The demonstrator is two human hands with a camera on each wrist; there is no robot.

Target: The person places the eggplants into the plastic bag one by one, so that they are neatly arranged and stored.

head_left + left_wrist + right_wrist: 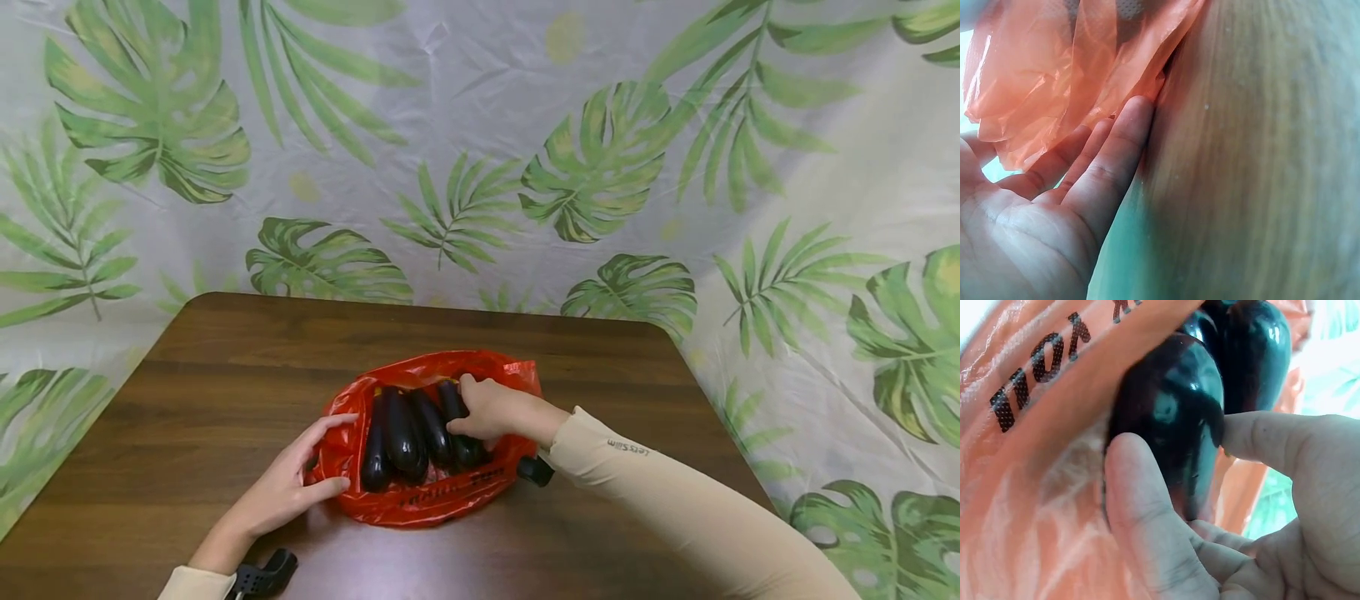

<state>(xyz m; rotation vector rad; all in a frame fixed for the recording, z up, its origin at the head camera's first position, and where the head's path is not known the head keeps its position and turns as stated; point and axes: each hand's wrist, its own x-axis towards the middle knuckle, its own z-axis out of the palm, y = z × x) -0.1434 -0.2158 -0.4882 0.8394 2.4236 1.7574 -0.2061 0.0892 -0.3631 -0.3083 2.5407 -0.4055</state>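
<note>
A red plastic bag [352, 510] lies on the table with its mouth spread wide, and several dark, glossy eggplants [402, 429] sit side by side inside it. My right hand [498, 412] reaches into the bag and grips the rightmost eggplant [452, 400]. In the right wrist view, thumb and fingers close around the sides of that eggplant [1169, 406]. At the bag's left side is my left hand [281, 483], thumb and index finger apart. Its extended fingers [1110, 150] touch the thin bag wall [1041, 75] low by the table in the left wrist view.
The bag stands on a dark brown wooden table [225, 400] with rounded far corners. Behind the table hangs a pale cloth [480, 108] printed with green leaves. A black wrist device [268, 575] shows at the left wrist, another [535, 471] under the right.
</note>
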